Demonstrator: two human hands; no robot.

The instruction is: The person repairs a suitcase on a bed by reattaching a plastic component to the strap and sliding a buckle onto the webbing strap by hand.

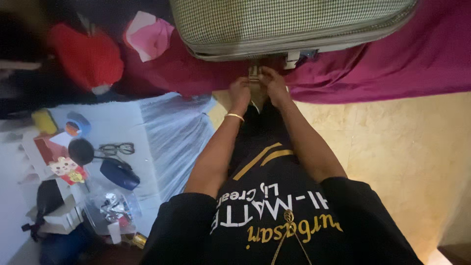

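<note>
Pinching a zipper pull (253, 73) at the checked suitcase (289, 24) edge, left hand (240, 93) and right hand (273, 84) meet.

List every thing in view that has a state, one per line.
suitcase: checked, shut, lying on the magenta bedcover
metal clasp: at the suitcase's front edge, pinched by both hands
left hand: fingers on the clasp, gold bangle on its wrist
right hand: fingers on the clasp
eyeglasses: unfolded, lying on the pale sheet
red cap: lying on the bed
</note>
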